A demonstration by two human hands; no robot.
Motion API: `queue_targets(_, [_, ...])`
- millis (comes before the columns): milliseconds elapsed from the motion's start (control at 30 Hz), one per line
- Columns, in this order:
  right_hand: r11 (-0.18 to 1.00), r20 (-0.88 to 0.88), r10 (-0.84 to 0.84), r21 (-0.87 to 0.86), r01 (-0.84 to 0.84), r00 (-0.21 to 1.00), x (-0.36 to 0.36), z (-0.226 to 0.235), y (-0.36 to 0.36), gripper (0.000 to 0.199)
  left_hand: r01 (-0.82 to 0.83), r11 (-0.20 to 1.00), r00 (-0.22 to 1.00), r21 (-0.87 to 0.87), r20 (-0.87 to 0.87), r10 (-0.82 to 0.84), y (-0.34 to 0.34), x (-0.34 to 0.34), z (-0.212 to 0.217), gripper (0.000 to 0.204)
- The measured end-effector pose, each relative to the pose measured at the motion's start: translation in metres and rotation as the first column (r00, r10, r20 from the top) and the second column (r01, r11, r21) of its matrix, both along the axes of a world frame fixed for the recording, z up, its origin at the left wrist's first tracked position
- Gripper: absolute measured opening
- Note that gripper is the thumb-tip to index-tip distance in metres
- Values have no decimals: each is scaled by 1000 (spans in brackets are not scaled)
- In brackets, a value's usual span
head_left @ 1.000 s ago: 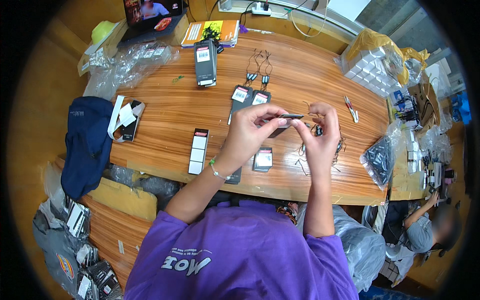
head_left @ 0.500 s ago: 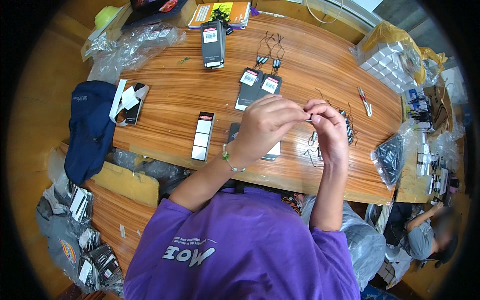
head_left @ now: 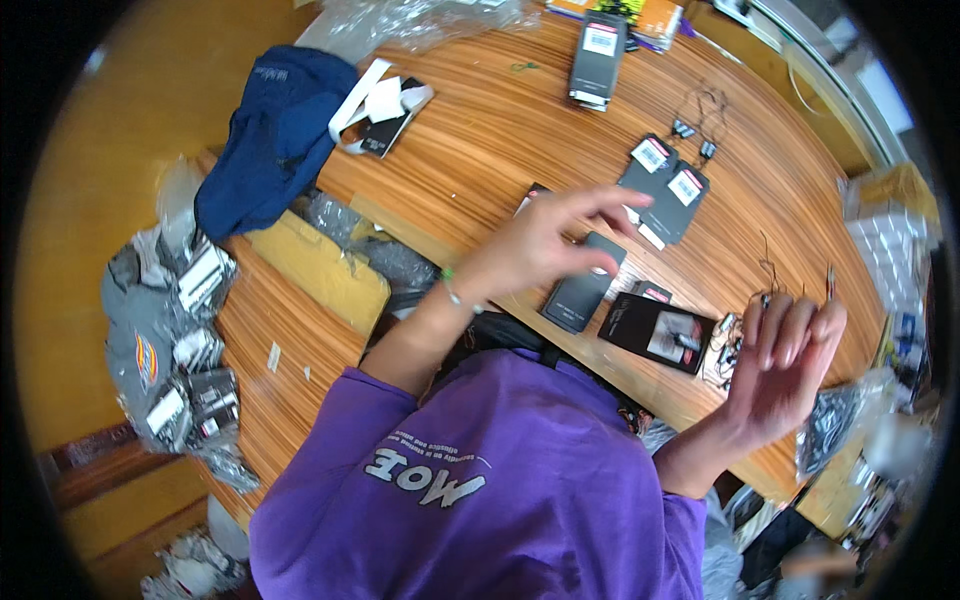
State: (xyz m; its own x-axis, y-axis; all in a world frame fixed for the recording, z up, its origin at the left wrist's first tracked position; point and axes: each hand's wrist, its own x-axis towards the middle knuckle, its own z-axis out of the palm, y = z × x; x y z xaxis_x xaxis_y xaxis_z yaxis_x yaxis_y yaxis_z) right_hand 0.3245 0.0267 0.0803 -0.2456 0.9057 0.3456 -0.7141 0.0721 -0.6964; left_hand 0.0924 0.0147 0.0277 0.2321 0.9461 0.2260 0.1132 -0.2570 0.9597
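My left hand [head_left: 545, 245] hovers with fingers spread and empty above a flat black packet [head_left: 578, 293] on the wooden table [head_left: 480, 150]. My right hand [head_left: 785, 350] is raised at the table's near right, fingers curled together, apparently pinching a thin black wire [head_left: 765, 272] that rises from its fingertips. Between the hands lies a black card packet with a picture [head_left: 655, 330]. Two black packets with white and pink labels [head_left: 670, 180] lie further back. My purple shirt fills the lower middle.
A navy cloth [head_left: 270, 130] and a white-strapped black item [head_left: 385, 100] sit at the table's left end. A black box [head_left: 598, 50] stands at the back. An open cardboard box [head_left: 320, 265] and bagged packets [head_left: 180, 330] lie lower left. Clear plastic bags [head_left: 880, 240] are at the right.
My hands were together working a thin black piece; they have now separated. The left one swung away over the packets with its fingers spread. The view has tilted down and left.
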Motion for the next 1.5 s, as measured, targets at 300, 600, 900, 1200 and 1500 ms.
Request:
queue_targets(300, [997,251,69,-34,-63,965,14,-15,-22,12,-187,980,767,-74,-634,98,8,-87,-56,50])
queue_targets(600, [946,680,-285,86,312,676,-12,-10,-20,17,-312,946,942,-84,-160,296,-1,-55,-16,36])
queue_targets(900, [795,679,-607,500,344,414,-41,-18,0,15,-215,972,965,-93,132,226,12,38,21,26])
queue_targets(1200, [769,650,-636,482,421,416,-25,-23,4,19,-114,993,989,-37,89,117,13,65,36,21])
queue_targets(1500, [871,587,-479,229,434,653,-18,-21,6,21,-70,994,992,85,108,61,21,71,42,16])
